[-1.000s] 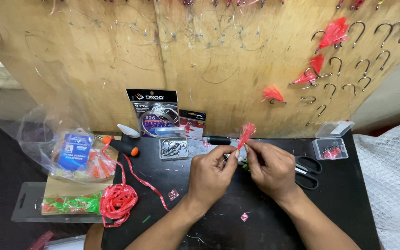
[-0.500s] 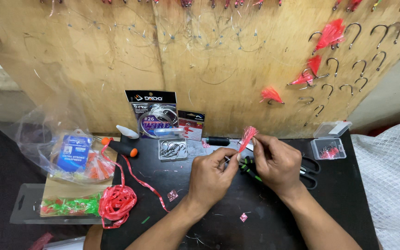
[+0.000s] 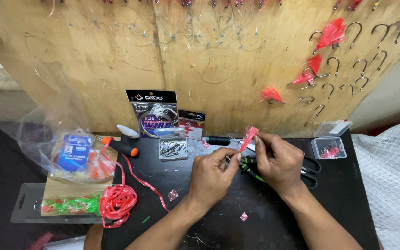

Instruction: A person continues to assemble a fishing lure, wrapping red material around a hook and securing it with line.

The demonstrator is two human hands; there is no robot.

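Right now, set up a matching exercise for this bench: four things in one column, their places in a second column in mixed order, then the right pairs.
Things:
1. pink tuft
2. coil of red ribbon
3. small clear box of hooks
4. bare large hooks

Places:
A. hanging on the wooden board, upper right
B. pinched between the fingers of the left hand and the right hand
C. at the left edge of the black mat
D. on the mat, in front of the upright wire packet

Pairs: 1-B, 2-C, 3-D, 4-A
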